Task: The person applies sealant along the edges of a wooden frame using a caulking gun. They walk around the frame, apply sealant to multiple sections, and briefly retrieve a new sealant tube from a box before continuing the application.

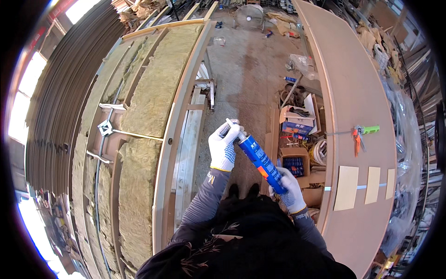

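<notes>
In front of my body I hold a blue sealant cartridge point(263, 163) with an orange patch, tilted so its white nozzle end points up and to the left. My left hand point(224, 145), in a white knitted glove with blue dots, has its fingers closed round the nozzle end. A white tip shows just above those fingers. My right hand point(291, 189), gloved the same way, grips the cartridge's lower end. Both hands are over the floor strip between two long work surfaces.
At left lies a wooden frame point(160, 186) filled with yellowish insulation point(137, 190). At right, a long brown panel point(357, 83) carries an orange-and-green hand tool point(360, 135) and several pale rectangles point(346, 188). Below its edge stand boxes point(297, 124) of supplies. Far ahead is a floor fan point(249, 18).
</notes>
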`<action>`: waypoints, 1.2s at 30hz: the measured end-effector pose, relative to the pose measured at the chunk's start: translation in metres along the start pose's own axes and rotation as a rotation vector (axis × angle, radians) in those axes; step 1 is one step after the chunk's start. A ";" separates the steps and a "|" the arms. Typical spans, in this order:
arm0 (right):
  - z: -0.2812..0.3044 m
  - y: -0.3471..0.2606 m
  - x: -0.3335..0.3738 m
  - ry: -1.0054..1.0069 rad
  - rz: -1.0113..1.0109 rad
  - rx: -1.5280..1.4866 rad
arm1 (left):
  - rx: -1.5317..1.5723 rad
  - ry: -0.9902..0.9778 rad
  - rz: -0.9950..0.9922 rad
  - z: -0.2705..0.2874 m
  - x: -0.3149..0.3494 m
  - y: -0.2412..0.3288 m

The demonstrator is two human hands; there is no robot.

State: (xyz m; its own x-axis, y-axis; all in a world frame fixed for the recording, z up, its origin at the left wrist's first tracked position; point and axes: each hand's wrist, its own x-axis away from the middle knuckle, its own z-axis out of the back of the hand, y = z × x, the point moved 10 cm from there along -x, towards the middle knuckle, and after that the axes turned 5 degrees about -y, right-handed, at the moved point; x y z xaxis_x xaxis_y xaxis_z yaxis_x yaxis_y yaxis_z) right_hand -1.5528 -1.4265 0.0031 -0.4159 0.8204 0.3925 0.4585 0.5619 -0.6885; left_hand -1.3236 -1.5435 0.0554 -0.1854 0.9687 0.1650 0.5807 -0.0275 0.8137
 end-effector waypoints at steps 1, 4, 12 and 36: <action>-0.001 -0.004 -0.002 -0.014 0.029 0.131 | -0.010 0.000 -0.016 0.002 -0.001 0.003; -0.019 0.018 0.003 -0.224 -0.253 -0.252 | 0.024 0.015 0.012 0.015 -0.005 -0.003; -0.035 -0.061 0.000 0.222 0.569 1.539 | 0.606 -0.028 0.247 0.029 -0.015 -0.030; 0.064 -0.216 -0.099 0.196 0.565 1.119 | 0.248 -0.188 0.405 -0.133 -0.094 -0.145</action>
State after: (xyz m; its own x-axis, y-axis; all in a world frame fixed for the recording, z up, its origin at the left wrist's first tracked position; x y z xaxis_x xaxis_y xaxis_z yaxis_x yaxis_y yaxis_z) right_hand -1.6608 -1.6362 0.0743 -0.2129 0.9714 -0.1053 -0.4179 -0.1880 -0.8888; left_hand -1.4958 -1.6630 -0.0034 0.2260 0.9208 0.3180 0.7514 -0.3725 0.5446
